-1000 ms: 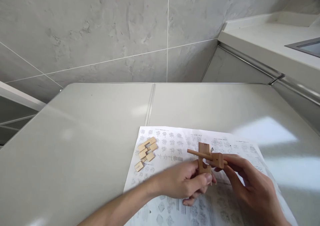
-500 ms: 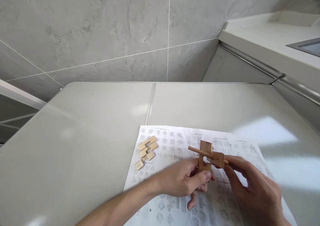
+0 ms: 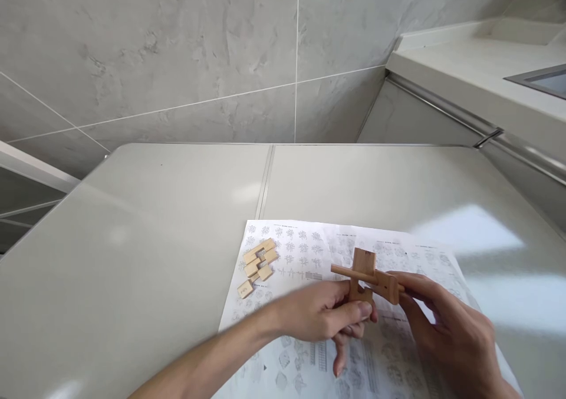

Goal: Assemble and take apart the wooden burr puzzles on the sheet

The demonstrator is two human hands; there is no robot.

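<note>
My left hand (image 3: 329,313) is closed on an upright notched wooden puzzle piece (image 3: 365,261), its thumb and fingers around the lower end. Dark markings show near the top of that piece. Between thumb and fingers, my right hand (image 3: 460,328) grips a second wooden puzzle piece (image 3: 387,287), which has a long thin arm pointing left. This arm lies across the front of the upright piece, over its notch. Whether the two pieces are interlocked I cannot tell. Both hands are above a printed paper sheet (image 3: 329,246).
Several light wooden puzzle pieces (image 3: 253,267) lie grouped on the sheet's left part. Under the paper is a glossy white table (image 3: 177,222) with a seam. A grey tiled wall (image 3: 212,45) stands behind, and a white counter (image 3: 477,63) is at the right.
The right-hand piece has turned and dropped slightly, and its thin arm now covers more of the notch in the upright piece. My left hand has barely moved.
</note>
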